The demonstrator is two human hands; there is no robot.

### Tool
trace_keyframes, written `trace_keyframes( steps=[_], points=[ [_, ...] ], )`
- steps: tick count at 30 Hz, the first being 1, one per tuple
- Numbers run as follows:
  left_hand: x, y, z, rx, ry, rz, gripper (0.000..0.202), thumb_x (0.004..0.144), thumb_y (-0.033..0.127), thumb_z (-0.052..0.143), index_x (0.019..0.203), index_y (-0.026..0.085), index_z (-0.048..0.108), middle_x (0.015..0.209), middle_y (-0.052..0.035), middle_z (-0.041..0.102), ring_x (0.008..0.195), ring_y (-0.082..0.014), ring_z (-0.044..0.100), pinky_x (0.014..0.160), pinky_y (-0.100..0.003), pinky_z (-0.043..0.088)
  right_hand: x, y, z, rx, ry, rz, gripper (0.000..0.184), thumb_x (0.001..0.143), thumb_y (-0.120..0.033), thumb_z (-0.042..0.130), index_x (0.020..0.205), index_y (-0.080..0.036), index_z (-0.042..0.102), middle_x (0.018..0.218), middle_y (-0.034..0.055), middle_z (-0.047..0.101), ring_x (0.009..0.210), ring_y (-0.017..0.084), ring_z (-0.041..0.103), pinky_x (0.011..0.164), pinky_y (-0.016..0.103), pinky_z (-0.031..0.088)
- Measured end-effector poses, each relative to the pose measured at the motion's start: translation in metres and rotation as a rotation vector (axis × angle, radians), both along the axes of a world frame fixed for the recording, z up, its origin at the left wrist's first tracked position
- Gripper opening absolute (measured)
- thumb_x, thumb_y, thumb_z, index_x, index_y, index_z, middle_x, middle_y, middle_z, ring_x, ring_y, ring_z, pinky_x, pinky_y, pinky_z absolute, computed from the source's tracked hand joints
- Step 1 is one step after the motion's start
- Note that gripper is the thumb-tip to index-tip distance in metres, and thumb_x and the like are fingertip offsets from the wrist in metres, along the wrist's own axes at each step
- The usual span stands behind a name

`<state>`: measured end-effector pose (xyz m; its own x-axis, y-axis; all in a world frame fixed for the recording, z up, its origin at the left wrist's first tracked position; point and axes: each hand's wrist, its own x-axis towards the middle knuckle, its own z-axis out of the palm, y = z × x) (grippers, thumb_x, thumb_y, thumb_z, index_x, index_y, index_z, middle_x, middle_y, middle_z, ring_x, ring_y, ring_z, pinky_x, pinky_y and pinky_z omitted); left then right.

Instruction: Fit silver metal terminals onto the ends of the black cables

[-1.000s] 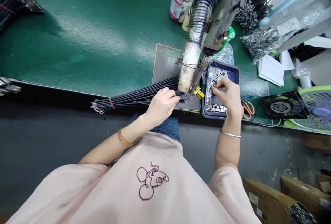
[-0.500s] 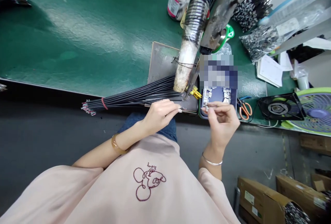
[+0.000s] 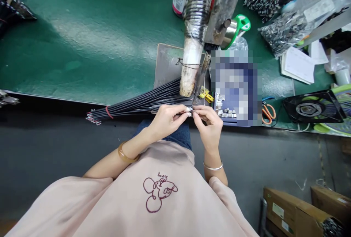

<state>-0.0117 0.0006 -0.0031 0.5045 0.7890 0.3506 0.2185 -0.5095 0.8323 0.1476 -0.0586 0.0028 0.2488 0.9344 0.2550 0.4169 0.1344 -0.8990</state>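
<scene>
My left hand point(image 3: 167, 120) is closed in a pinch on the end of a black cable, mostly hidden by the fingers. Fingertip to fingertip with it, my right hand point(image 3: 208, 122) pinches a small metal connector, almost wholly covered. Behind the left hand lies a bundle of black cables point(image 3: 142, 100), tied with a red band point(image 3: 109, 112) near its stripped left ends. Just right of my right hand stands a blue tray point(image 3: 233, 123) with rows of small metal connectors point(image 3: 219, 103); part of it is blurred out.
A ribbed hose with a white nozzle point(image 3: 189, 61) and a metal arm point(image 3: 223, 7) hang above the hands. Yellow clip-like pieces point(image 3: 206, 94), orange-handled pliers point(image 3: 268, 114), a solder spool point(image 3: 242, 23) and a black fan point(image 3: 312, 107) lie around the tray on the green bench point(image 3: 95, 29).
My right hand has moved left from over the tray to meet the left fingertips, carrying the connector. The left hand has stayed nearly in place. The view has shifted slightly.
</scene>
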Motion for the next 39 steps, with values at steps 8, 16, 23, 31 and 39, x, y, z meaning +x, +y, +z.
trace_keyframes(
  steps=[8,16,23,31,39],
  points=[
    [0.000,0.000,-0.006,0.031,-0.027,-0.033,0.010,0.091,0.014,0.059,0.089,0.012,0.069,0.076,-0.0027,0.070,0.057,-0.0083,0.052,0.056,-0.021,0.038,-0.004,-0.003,-0.005,0.024,0.002,-0.020,0.007,0.086,-0.017,0.066,0.085,-0.022,0.071,0.103,0.0036,0.072,0.095,0.015,0.072,0.078,0.028,0.062],
    [-0.001,0.006,0.004,-0.526,-0.183,-0.110,0.018,0.090,0.021,0.058,0.076,0.012,0.065,0.059,0.0010,0.059,0.054,-0.0081,0.053,0.056,-0.020,0.042,-0.006,-0.006,-0.010,0.276,-0.411,-0.108,0.018,0.086,-0.012,0.066,0.097,-0.025,0.072,0.103,0.0031,0.074,0.097,0.017,0.072,0.089,0.034,0.060],
    [0.005,0.011,0.009,-0.678,-0.290,-0.117,0.012,0.078,0.020,0.065,0.070,0.011,0.064,0.056,0.0045,0.044,0.051,-0.0049,0.035,0.050,-0.019,0.028,-0.002,-0.015,-0.004,0.381,-0.419,-0.088,0.019,0.093,-0.014,0.054,0.105,-0.025,0.064,0.107,0.0038,0.076,0.099,0.018,0.074,0.085,0.036,0.062],
    [0.003,0.015,0.015,-0.669,-0.283,-0.087,0.017,0.077,0.023,0.065,0.066,0.010,0.068,0.055,0.0033,0.046,0.052,-0.0063,0.036,0.051,-0.020,0.028,0.001,-0.008,-0.009,0.295,-0.316,-0.132,0.008,0.088,-0.015,0.063,0.089,-0.023,0.059,0.101,0.0048,0.076,0.094,0.018,0.075,0.080,0.037,0.064],
    [0.007,0.013,0.010,-0.671,-0.298,-0.051,0.014,0.076,0.022,0.066,0.069,0.010,0.072,0.064,-0.0010,0.064,0.060,-0.0097,0.053,0.060,-0.022,0.043,0.001,-0.005,-0.008,0.406,-0.503,-0.050,0.017,0.083,-0.010,0.066,0.090,-0.024,0.061,0.105,0.0058,0.077,0.094,0.017,0.075,0.078,0.032,0.065]
  ],
)
